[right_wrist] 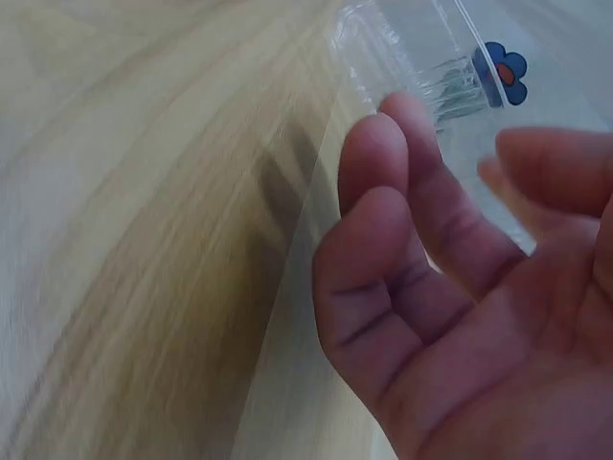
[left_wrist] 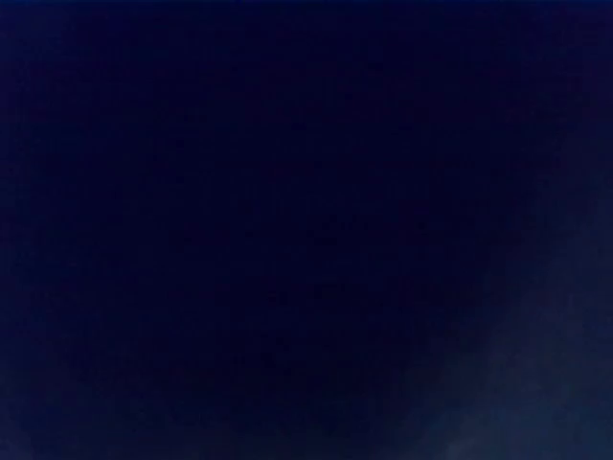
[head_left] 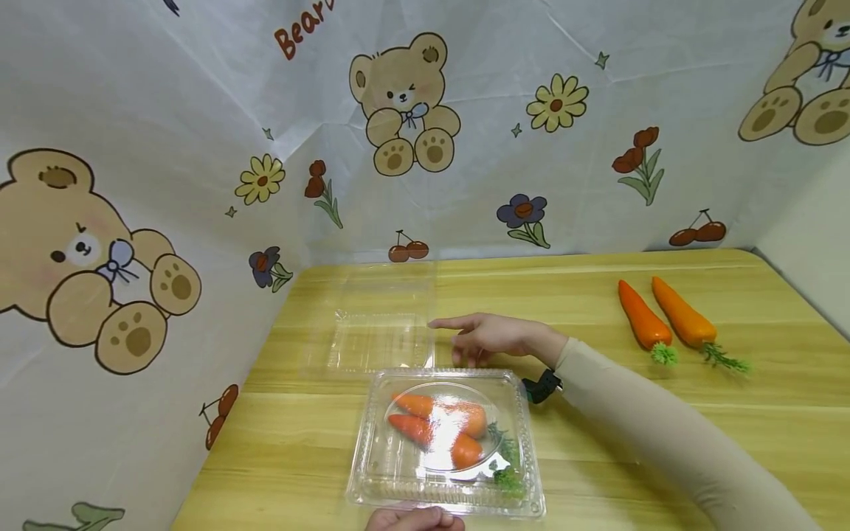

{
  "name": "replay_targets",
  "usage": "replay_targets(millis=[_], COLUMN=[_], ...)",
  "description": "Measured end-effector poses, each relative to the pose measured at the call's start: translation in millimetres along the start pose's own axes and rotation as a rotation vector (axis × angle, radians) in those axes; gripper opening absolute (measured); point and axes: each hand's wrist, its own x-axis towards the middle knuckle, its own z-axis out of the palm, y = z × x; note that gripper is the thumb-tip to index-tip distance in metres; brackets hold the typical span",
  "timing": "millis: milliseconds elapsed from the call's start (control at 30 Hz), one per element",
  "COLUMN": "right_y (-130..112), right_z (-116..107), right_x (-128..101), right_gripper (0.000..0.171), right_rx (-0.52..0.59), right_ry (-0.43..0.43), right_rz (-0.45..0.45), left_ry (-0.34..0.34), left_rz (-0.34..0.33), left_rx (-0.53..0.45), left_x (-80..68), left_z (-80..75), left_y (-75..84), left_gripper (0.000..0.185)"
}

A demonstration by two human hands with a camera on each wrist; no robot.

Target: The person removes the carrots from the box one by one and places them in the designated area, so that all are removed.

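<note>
Both hands: right hand [head_left: 488, 341] relaxed open beside the empty clamshell [head_left: 378, 339]; left hand [head_left: 413, 519] mostly hidden, unclear.

I am counting two clear plastic boxes on the table [head_left: 764, 442]: a closed box [head_left: 446, 442] nearest me and an open box [head_left: 378, 324] just behind it. I am seeing three carrots [head_left: 438, 428] inside the closed box and two loose carrots [head_left: 667, 317] well to its right.

"Bear" printed on the backdrop sheet [head_left: 465, 110]
</note>
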Motion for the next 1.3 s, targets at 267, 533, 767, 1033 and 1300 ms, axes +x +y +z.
replay_targets(millis=[267,533,767,1033,1300], right_y=[5,17,26,46,59], right_z=[-11,-15,-14,-15,-21], right_x=[-16,-69,-117,-151,-169], right_gripper=[0.043,0.043,0.037,0.045,0.045], right_rx=[-0.056,-0.127,-0.207,-0.161,-0.094], right_ry=[-0.027,-0.002,-0.011,-0.047,0.024], right_rz=[-0.022,-0.057,-0.086,-0.219,-0.209], left_ry=[-0.070,-0.075,-0.312,-0.612,-0.480], left_rz=[-0.013,-0.032,0.055,0.162,0.025], left_rx=[-0.003,0.020,0.026,0.011,0.101], left_x=[1.8,3.1,10.5,26.9,21.9], left_z=[7.8,17.7,15.6,18.6,15.9], left_y=[0.8,-3.8,-12.8,-13.9,10.9], left_gripper=[0.033,0.039,0.039,0.034,0.042])
